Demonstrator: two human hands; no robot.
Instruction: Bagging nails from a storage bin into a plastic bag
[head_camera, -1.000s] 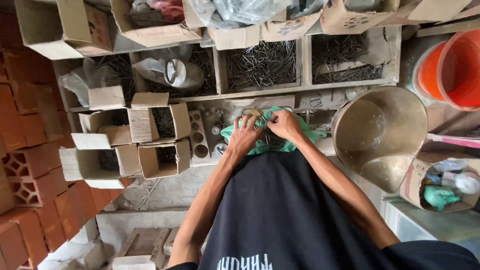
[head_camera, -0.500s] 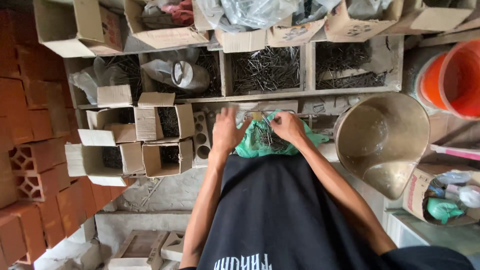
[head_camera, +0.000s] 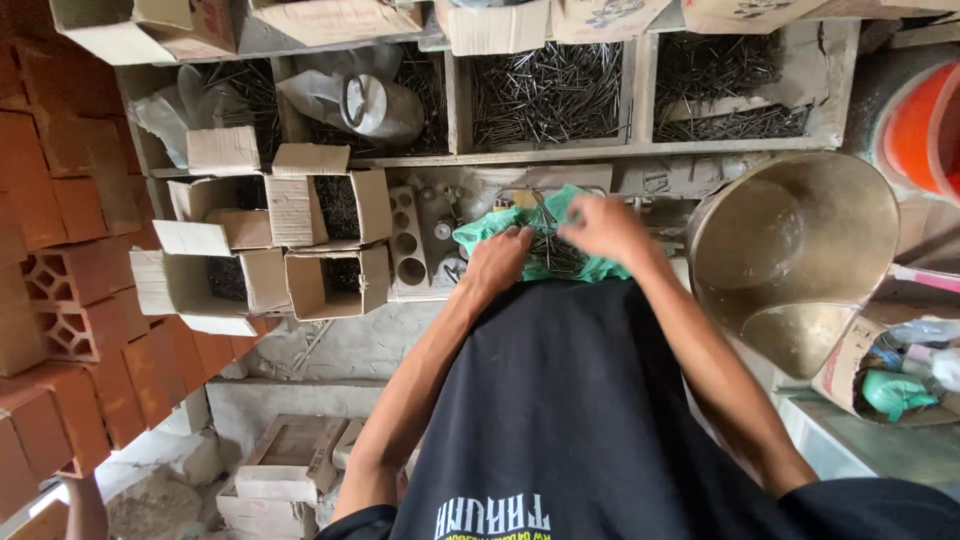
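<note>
A green plastic bag (head_camera: 480, 232) lies open on the counter edge with dark nails (head_camera: 553, 250) heaped in it. My left hand (head_camera: 497, 263) grips the bag's near left rim. My right hand (head_camera: 603, 228), blurred, rests over the bag's right side among the nails; whether it pinches nails or plastic I cannot tell. My black shirt covers the bag's near part.
A large brass scale pan (head_camera: 795, 255) stands at the right. Wooden bins of nails (head_camera: 548, 92) run along the back. Open cardboard boxes (head_camera: 300, 240) sit at the left beside red bricks (head_camera: 60, 250). An orange bucket (head_camera: 925, 130) is at far right.
The bag has been spread open, showing the nails. My left hand dropped to the bag's near left rim and my right hand shifted right over the pile.
</note>
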